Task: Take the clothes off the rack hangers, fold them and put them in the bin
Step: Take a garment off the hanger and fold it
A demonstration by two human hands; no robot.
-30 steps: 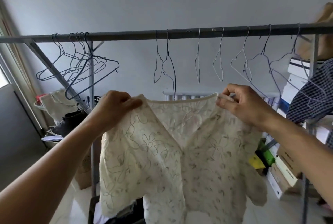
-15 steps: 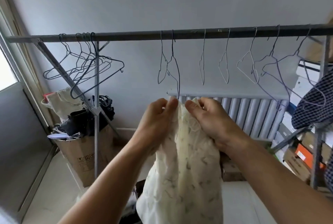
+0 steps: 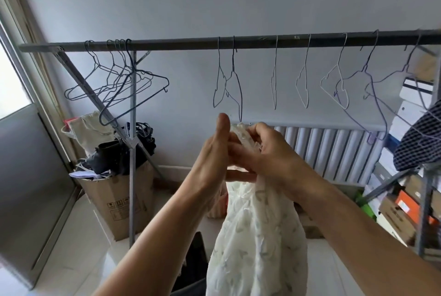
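The cream blouse (image 3: 259,236) hung in the lower centre of the frame, below the rack bar (image 3: 286,41). It was gathered into a narrow drape with its long axis running straight down, top edge up at the hands and hem lost past the bottom edge. The right hand (image 3: 272,155) had its fingers curled round the bunched top edge. The left hand (image 3: 214,152) lay against the fabric beside it, thumb raised, fingers stretched out underneath. The cloth looked thin, light and limp, likely to slump, so it was best held at the shoulders.
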